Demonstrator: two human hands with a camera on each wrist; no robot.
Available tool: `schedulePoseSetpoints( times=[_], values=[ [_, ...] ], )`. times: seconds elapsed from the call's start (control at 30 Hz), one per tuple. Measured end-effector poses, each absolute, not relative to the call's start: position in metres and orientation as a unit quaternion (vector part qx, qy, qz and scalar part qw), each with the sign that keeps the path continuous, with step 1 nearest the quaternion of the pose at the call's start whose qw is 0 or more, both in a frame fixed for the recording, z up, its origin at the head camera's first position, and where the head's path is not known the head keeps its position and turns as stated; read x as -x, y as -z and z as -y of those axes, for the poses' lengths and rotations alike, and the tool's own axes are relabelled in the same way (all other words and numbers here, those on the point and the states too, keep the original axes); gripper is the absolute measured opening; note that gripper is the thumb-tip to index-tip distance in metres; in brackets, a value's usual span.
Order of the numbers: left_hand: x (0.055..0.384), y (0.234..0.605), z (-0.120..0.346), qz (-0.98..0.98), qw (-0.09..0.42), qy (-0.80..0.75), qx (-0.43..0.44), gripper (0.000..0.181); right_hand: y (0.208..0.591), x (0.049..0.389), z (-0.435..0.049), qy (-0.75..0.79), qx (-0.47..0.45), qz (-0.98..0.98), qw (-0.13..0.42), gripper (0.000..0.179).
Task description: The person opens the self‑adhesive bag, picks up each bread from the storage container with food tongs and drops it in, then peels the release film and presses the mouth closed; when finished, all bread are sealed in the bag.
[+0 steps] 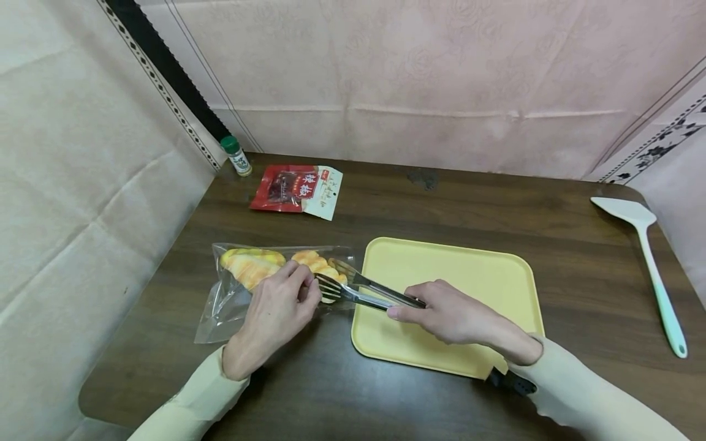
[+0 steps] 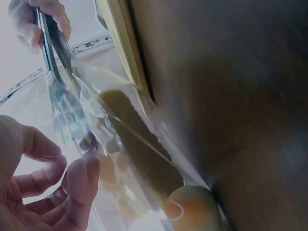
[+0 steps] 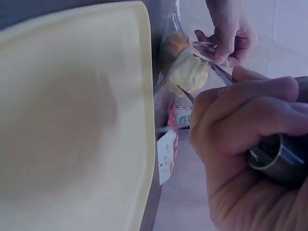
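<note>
My left hand point(image 1: 281, 303) pinches the upper film of a clear plastic bag point(image 1: 217, 321) that lies flat on the table. Inside the bag are a long yellowish bread piece point(image 1: 250, 267) on the left and a ridged, twisted-looking bread point(image 1: 311, 260) nearer the opening. Metal tongs point(image 1: 379, 294) are gripped in my right hand point(image 1: 449, 312), above a yellow tray. Their spread, fork-like ends reach in at the bag's right end, on either side of the ridged bread. In the right wrist view, my fingers point(image 3: 250, 110) curl round the tongs' handle.
The pale yellow tray point(image 1: 496, 282) stands right beside the bag's opening. Behind lie a red and white chili packet point(image 1: 298, 188) and a green-capped bottle point(image 1: 237, 157). A white and mint spatula point(image 1: 653, 263) lies at the far right. Cloth walls point(image 1: 386, 79) enclose the table point(image 1: 309, 392).
</note>
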State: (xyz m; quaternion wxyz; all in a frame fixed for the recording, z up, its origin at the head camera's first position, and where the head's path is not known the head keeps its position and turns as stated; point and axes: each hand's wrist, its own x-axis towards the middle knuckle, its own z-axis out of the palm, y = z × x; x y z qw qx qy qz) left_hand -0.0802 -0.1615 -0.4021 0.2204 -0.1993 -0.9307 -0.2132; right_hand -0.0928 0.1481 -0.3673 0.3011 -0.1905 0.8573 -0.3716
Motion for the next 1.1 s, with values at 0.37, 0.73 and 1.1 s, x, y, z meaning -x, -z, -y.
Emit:
schedulePoseSetpoints(
  times=[0.37,0.73,1.1],
  values=[
    [0.081,0.404,0.16,0.928,0.22,0.211,0.213,0.015,0.373,0.088,-0.135,0.479,0.099,-0.795,0.359,0.046],
    [0.084,0.404,0.159,0.92,0.235,0.228,0.217,0.015,0.389,0.073,-0.105,0.452,0.098,-0.826,0.322,0.047],
    [0.086,0.404,0.159,0.925,0.231,0.221,0.203,0.019,0.391,0.071,-0.093,0.461,0.087,-0.817,0.336,0.048]
  ],
)
